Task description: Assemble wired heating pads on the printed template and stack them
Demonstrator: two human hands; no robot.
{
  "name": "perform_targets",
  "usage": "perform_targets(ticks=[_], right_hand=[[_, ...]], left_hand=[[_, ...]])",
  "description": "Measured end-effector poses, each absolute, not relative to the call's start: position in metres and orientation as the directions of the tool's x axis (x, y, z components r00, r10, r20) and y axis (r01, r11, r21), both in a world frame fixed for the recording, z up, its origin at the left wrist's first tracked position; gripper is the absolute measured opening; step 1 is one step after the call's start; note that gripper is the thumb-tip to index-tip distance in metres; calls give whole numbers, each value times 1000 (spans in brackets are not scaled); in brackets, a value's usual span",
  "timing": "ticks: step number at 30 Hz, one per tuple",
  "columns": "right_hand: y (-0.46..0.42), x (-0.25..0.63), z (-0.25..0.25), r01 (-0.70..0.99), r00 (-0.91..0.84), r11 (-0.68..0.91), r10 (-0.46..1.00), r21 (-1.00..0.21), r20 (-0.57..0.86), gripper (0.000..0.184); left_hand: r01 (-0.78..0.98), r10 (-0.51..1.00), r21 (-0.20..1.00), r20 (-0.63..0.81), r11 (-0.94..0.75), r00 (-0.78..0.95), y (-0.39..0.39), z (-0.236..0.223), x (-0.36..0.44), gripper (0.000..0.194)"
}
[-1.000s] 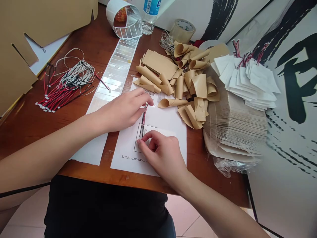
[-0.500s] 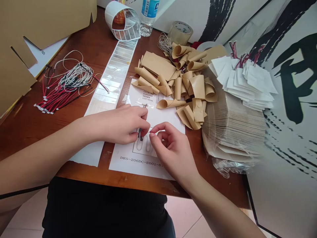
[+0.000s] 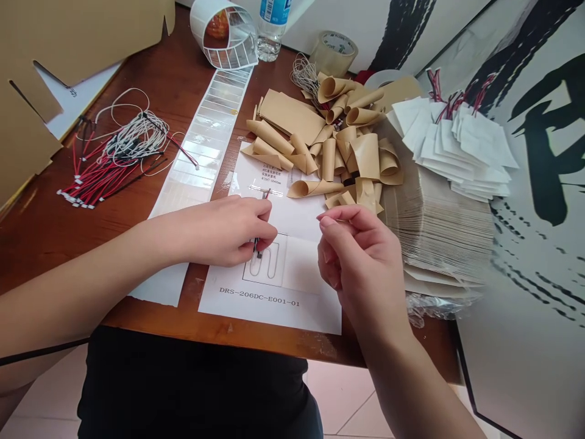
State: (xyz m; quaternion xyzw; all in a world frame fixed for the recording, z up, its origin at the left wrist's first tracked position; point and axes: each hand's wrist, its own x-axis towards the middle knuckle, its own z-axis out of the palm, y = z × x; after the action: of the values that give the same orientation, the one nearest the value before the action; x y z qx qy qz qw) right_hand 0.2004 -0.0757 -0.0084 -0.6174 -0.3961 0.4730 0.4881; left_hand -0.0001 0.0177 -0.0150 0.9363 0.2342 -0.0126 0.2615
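Note:
My left hand (image 3: 247, 228) rests on the printed sheet (image 3: 315, 311), its fingers curled over a short wire harness (image 3: 259, 253). A dark part of the harness sticks out below the fingers, and wire ends show above them. My right hand (image 3: 363, 262) is raised at the sheet's right side, thumb and index fingertip pinched together. Whatever is in that pinch is too fine to make out. Loops are drawn on the sheet under the harness, above the line "DRS-206DC-E001-01".
A bundle of red and white wires (image 3: 134, 143) lies left of a label strip (image 3: 194, 152). Behind the sheet are rolled brown papers (image 3: 329, 158). A tall stack of cards (image 3: 443, 225) carries white pouches (image 3: 461, 152). Packing tape (image 3: 336, 53) and a bottle (image 3: 269, 46) stand behind.
My right hand has moved right and slightly up, away from the left hand, still pinched. The left hand stays on the harness. More of the drawing is uncovered.

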Motion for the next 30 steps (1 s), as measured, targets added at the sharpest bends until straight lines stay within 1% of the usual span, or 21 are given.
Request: perform_targets(ticks=[8, 11, 14, 17, 23, 27, 30], right_hand=[[-75, 198, -10, 126, 205, -207, 962, -970, -179, 16], [-76, 198, -11, 166, 189, -190, 969, -968, -157, 15], [-77, 198, -11, 217, 178, -177, 974, -960, -140, 13], [-77, 197, -11, 252, 178, -172, 976, -952, -129, 13], [-78, 196, -11, 264, 162, -167, 979, -950, -126, 12], [-78, 194, -11, 308, 139, -139, 985, -941, -99, 13], [-79, 191, -14, 397, 89, -82, 995, -914, -50, 14]], left_hand=[[463, 445, 467, -156, -754, 882, 19, -15, -2, 16], [461, 433, 470, -175, -753, 884, 18, -14, -1, 18], [468, 424, 468, -204, -749, 883, 18, -11, -1, 14], [476, 416, 489, -233, -731, 879, 19, -8, -2, 12], [516, 437, 541, -278, -665, 855, 22, -7, -5, 13], [529, 446, 519, -287, -672, 848, 22, -9, -5, 14], [510, 442, 500, -257, -700, 859, 21, -10, -4, 17]])
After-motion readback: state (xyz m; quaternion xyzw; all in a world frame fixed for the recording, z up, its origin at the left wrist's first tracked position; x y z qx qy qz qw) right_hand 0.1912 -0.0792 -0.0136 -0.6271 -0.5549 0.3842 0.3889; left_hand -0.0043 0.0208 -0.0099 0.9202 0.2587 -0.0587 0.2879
